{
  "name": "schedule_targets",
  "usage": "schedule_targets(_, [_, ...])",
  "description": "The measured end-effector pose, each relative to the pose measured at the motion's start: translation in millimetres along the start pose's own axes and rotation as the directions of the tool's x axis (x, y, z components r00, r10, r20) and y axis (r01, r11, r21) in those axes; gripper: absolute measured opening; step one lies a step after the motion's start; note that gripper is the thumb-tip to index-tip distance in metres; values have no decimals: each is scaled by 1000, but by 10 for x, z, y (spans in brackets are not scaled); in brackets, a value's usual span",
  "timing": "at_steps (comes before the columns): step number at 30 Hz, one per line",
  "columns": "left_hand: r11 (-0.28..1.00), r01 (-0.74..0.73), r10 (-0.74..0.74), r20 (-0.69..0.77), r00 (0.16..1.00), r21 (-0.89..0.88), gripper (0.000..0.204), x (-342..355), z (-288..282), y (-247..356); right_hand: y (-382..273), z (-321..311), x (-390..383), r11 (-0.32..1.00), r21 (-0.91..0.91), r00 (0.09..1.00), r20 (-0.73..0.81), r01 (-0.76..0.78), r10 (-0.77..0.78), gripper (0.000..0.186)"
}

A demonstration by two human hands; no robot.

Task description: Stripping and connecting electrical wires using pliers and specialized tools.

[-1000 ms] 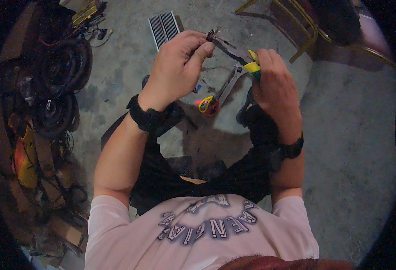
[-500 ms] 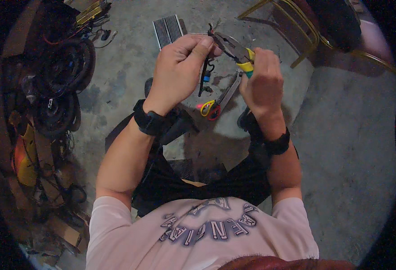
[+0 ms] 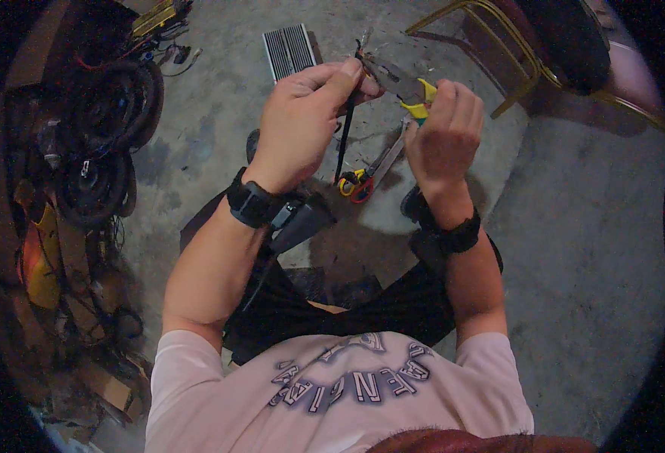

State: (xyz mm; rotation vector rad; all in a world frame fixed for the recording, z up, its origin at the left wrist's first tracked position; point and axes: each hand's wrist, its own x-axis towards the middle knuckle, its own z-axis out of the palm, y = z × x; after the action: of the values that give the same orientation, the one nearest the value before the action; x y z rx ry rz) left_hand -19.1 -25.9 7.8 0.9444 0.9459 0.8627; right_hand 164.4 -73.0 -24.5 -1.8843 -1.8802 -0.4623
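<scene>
My left hand pinches a thin black cable between thumb and fingers. The cable's upper end, with fine bare strands, sticks out above the thumb, and its lower length hangs toward the floor. My right hand is closed around the yellow and green handles of a pair of pliers. The jaws point left and lie close to the cable end beside my left fingertips; whether they grip it I cannot tell. Below, scissors with yellow and red handle loops lie on the floor between my legs.
A ribbed grey metal block lies on the concrete floor ahead. At upper right stands a chair with a gold frame. Black round coils or wheels, cables and a yellow piece are piled along the left side.
Both hands have shifted slightly right, and the pliers have moved with the right hand. More of the cable's hanging length shows below the left hand. A small blue item near it no longer shows.
</scene>
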Motion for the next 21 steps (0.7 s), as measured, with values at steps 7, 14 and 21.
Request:
schedule_targets(7, [963, -166, 178, -37, 983, 211, 27, 23, 6, -2, -20, -8, 44, 998, 41, 999, 2, 51, -51, 37])
schedule_targets(14, [935, -215, 244, -73, 967, 280, 22, 20, -1, -11, -10, -111, 33, 992, 129, 989, 148, -15, -4, 41])
schedule_targets(21, [846, -335, 374, -15, 927, 416, 21, -25, -5, 30, 73, -203, 12, 986, 169, 974, 222, -7, -32, 44])
